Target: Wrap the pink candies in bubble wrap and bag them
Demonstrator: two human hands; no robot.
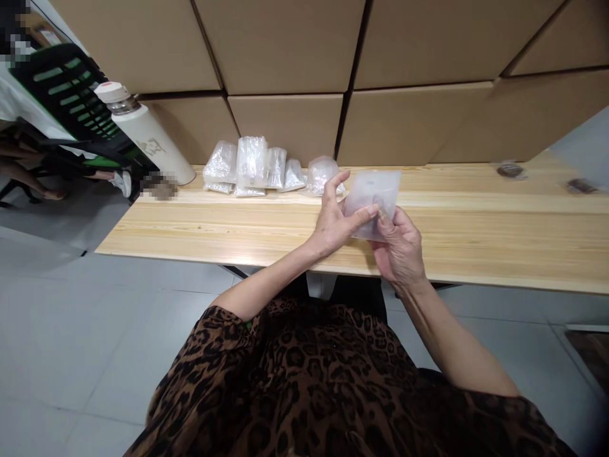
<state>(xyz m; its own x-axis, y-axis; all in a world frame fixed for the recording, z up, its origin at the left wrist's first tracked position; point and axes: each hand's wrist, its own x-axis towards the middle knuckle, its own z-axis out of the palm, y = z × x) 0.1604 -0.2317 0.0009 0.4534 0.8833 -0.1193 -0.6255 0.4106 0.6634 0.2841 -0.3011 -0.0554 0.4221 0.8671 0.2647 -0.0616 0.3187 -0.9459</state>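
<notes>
- Here, nearest of all, a leopard-print garment (pixel 304 381) fills the low part of the view, with both bare forearms rising out of it toward the table edge.
- The right hand (pixel 399 247) grips a small clear plastic bag (pixel 373 200) from below, its fingers (pixel 386 225) closed on the bag's lower right corner.
- The left hand (pixel 335 219) pinches the same bag at its lower left edge between thumb and a finger, while its forefinger stands up free beside the bag's left side.
- The bag is held upright above the near part of the wooden table (pixel 476 241), clear of the surface; something small and faint shows through the film, too dim to name.
- Just beyond the left forefinger lies a row of filled plastic bags (pixel 266 165), lumpy and cloudy; what is inside cannot be told.
- Left of that row, well apart from the fingers, a cream bottle (pixel 147 136) with a pale cap leans tilted on the table's far corner.
- Far to the right of the fingers, two small dark items (pixel 511 170) lie blurred on the table.
- Behind everything, stacked cardboard boxes (pixel 285 44) wall off the table's back edge.
- At far left, past the bottle, stands a green and black chair (pixel 71 95).
</notes>
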